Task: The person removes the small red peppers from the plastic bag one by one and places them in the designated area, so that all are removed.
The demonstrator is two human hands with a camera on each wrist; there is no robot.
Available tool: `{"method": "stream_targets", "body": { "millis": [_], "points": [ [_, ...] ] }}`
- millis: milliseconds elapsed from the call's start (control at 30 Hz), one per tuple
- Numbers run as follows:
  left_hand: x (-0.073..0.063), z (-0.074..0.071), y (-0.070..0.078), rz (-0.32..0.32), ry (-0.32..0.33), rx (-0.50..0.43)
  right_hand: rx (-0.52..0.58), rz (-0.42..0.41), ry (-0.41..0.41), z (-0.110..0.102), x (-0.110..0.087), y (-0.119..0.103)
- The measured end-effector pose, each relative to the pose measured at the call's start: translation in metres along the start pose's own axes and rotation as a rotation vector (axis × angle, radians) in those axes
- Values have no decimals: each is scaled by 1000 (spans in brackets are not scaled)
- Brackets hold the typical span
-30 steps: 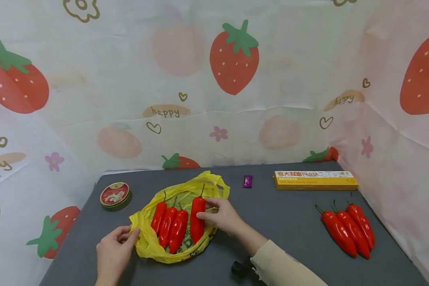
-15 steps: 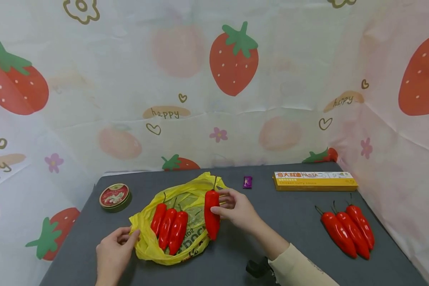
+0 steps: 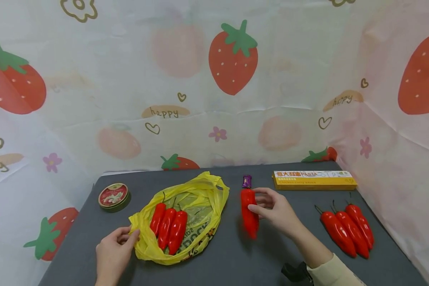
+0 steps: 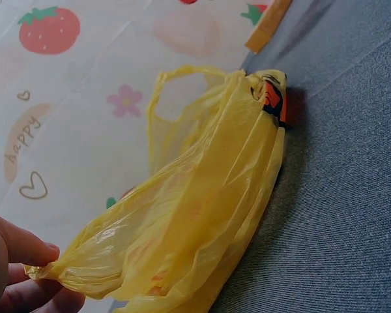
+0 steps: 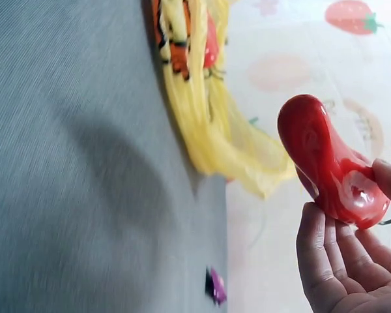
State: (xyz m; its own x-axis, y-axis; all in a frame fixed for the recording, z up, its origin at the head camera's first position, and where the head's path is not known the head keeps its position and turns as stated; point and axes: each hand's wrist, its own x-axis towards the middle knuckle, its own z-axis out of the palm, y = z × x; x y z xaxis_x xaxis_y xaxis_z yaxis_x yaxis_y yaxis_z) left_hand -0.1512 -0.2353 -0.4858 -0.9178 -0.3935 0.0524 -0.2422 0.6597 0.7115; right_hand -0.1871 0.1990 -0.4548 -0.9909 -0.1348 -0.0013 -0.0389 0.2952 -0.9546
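Pinched between the thumb and fingers of my right hand (image 3: 277,208) is a glossy red chili pepper (image 3: 249,214), held above the table to the right of the bag. In the right wrist view that pepper (image 5: 326,163) hangs clear of the cloth, its shadow below. My left hand (image 3: 115,252) pinches the left rim of a yellow plastic bag (image 3: 214,214), which lies with its mouth spread. Three red peppers (image 3: 168,226) lie side by side inside it. The left wrist view has the bag's side (image 4: 202,208) stretched from the thumb and fingertips; the peppers show only faintly through it.
Three more red peppers (image 3: 346,230) lie grouped at the right. A yellow pasta box (image 3: 314,182) stands at the back right, and a small purple packet (image 3: 247,181) lies just behind the held pepper. A round red-and-green tin (image 3: 114,197) sits back left. Printed cloth walls border the table.
My right hand has lifted the pepper out of the yellow bag and carried it to the right, over the table. The left hand has stayed on the bag's rim.
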Motion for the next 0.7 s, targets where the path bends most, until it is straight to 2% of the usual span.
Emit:
{"method": "stream_targets", "body": {
  "millis": [167,333,700],
  "points": [
    [1,1,0,-3,20,-7,-65,5,26,-26,-9,5],
    [1,1,-1,4,13,-13,-131,19,62,-51,-18,17],
    [1,-1,-4,-5,21,-12,-184,109,109,-83,-37,43]
  ]
}}
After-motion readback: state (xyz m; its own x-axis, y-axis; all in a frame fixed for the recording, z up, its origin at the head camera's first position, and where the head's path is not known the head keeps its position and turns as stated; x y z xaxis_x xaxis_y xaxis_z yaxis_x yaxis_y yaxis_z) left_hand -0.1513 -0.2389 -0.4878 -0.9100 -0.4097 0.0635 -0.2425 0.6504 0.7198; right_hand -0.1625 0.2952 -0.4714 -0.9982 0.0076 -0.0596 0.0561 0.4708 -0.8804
